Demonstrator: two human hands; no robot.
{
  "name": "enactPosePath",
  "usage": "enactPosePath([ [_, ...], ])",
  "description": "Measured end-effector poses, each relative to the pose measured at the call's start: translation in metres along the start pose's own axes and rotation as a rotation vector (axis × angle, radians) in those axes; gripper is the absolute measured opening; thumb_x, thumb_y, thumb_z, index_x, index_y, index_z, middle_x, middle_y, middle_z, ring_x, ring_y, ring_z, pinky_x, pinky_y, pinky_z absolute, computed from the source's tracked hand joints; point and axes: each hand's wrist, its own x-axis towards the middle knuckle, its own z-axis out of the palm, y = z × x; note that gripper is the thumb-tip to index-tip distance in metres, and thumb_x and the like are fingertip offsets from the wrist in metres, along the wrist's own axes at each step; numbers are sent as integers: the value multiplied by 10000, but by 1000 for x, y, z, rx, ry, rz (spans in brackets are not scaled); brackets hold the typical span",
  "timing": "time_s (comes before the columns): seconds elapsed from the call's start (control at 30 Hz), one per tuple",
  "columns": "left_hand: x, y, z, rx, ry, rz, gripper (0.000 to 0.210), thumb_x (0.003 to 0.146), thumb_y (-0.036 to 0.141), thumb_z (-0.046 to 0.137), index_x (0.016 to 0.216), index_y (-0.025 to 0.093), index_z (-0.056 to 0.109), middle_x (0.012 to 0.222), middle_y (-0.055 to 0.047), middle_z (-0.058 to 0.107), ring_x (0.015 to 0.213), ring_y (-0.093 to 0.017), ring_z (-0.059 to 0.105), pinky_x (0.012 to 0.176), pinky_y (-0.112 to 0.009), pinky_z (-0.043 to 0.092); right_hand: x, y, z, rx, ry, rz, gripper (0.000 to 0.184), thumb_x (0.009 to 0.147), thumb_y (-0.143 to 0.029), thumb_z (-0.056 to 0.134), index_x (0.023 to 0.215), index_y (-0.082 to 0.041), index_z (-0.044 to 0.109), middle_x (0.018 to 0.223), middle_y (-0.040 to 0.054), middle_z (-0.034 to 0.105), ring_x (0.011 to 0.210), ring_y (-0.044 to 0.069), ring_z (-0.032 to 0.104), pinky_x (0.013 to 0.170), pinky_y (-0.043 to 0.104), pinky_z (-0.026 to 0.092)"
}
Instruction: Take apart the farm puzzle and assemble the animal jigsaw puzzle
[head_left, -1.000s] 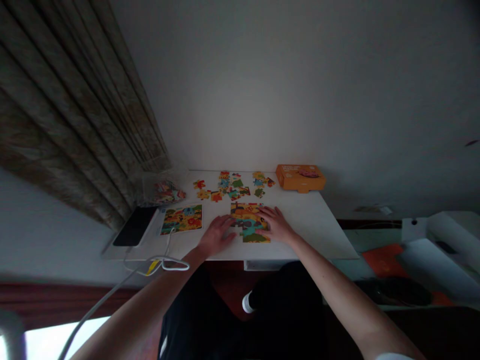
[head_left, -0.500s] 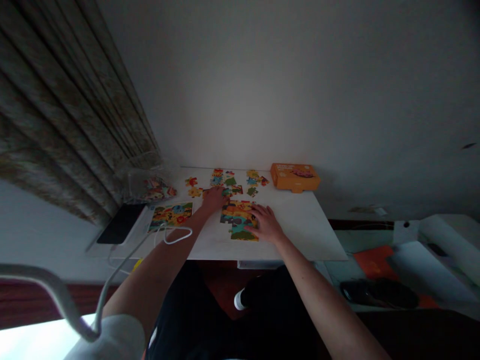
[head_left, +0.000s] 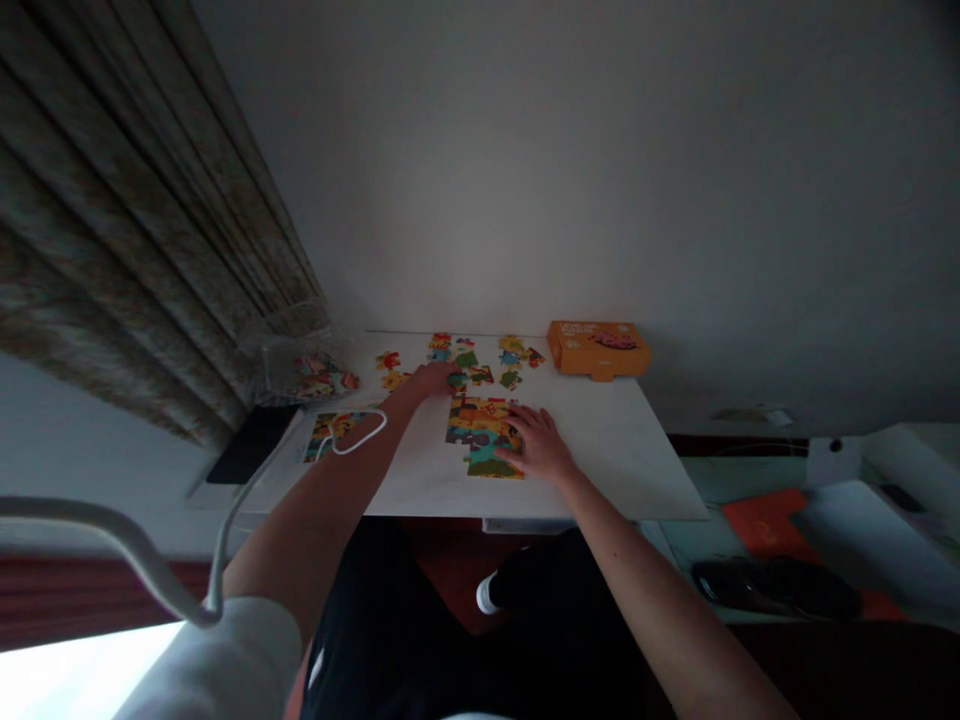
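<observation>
A partly joined jigsaw puzzle [head_left: 480, 430] lies flat on the white table, its lower left corner stepped inward. My right hand [head_left: 544, 447] rests along the puzzle's right edge, fingers spread, the tips touching it. Just beyond the puzzle, my left hand [head_left: 435, 378] has its fingers bent down on a teal puzzle piece [head_left: 456, 381]; the hand partly hides it. Loose puzzle pieces [head_left: 465, 357] are scattered around and behind this hand. More pieces [head_left: 512, 352] lie farther right. A small picture sheet [head_left: 322, 437] sits beside my left forearm, which covers part of it.
An orange box [head_left: 598, 350] stands at the table's back right. Clear plastic packaging [head_left: 300, 370] with colourful contents is at the back left, near a dark tablet or phone [head_left: 251, 445]. A white cable [head_left: 375, 432] loops above my left forearm. The wall rises behind the table [head_left: 607, 450].
My left hand has shifted slightly along the loose pieces, its fingers now at the teal piece. My right hand stays on the puzzle's edge. The whole view has moved a little.
</observation>
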Motion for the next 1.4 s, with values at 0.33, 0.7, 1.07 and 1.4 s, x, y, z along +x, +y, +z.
enactPosePath([
  [0.33,-5,19,-19,116,-25,-120,670,768,321,801,1382,208,556,1345,-163,683,1259,-358,622,1115,-526,406,0,0,-1,-14,8,-12,576,914,-626,642,1369,-273,623,1513,116,557,1429,336,455,1208,635,258],
  [0.7,-53,32,-20,-56,161,-109,593,781,397,769,1302,185,580,1246,-131,703,1112,-274,693,933,-337,541,1,-1,-5,-12,-2,-3,599,908,-643,638,1374,-267,621,1521,126,545,1438,332,443,1212,623,258],
  [1.07,-158,60,18,53,82,328,581,722,230,757,1292,208,646,1284,-101,689,1231,-289,629,1107,-398,485,2,-2,-4,-17,-21,0,629,893,-660,653,1376,-259,626,1523,135,540,1435,329,441,1225,617,231],
  [1.4,-161,44,44,15,128,393,498,762,224,771,1256,212,707,1308,-123,667,1211,-287,619,1078,-400,483,1,0,-3,-13,0,-15,606,902,-637,655,1379,-263,624,1524,124,546,1429,323,453,1222,616,247],
])
